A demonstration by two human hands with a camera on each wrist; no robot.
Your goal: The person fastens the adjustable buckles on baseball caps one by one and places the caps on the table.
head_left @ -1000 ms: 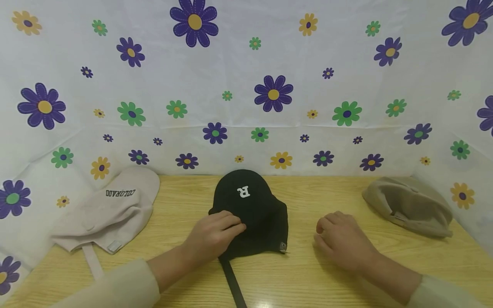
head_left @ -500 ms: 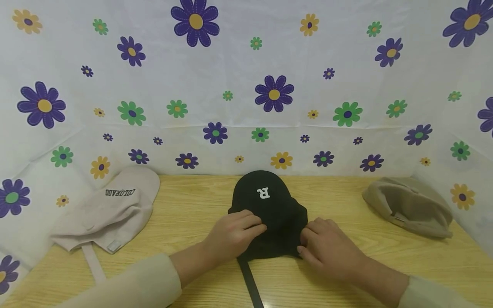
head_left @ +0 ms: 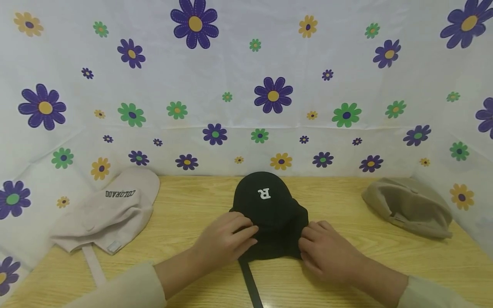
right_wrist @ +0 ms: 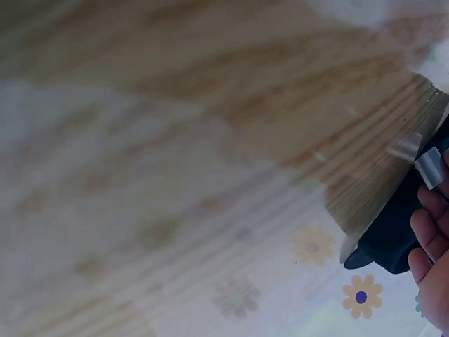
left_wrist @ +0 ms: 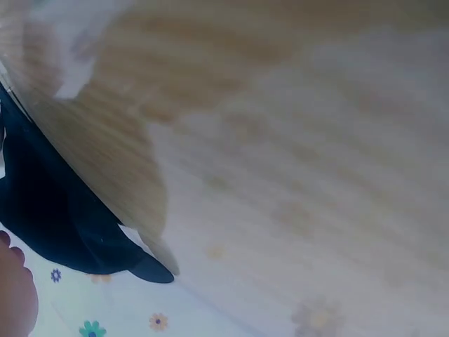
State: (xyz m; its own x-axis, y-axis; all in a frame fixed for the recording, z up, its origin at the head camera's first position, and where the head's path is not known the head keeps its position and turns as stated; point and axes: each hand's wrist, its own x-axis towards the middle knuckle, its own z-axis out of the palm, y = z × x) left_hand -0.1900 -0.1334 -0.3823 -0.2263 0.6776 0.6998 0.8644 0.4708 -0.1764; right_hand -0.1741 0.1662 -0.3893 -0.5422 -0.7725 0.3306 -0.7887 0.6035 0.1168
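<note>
Right fingers [head_left: 311, 244] pinch black cap [head_left: 265, 209] edge; left fingers [head_left: 245, 233]: grip unclear; table [head_left: 188, 205] either side.

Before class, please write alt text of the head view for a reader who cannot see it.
A person's left hand and right hand flank a black cap with a white R on a wooden table. A pale COLORADO cap lies left, a tan cap right, before a flowered backdrop.

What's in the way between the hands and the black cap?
Nothing visible. The left hand is at the left side of the black baseball cap, the right hand at its right edge. The pale COLORADO cap and khaki cap lie off to either side.
</note>
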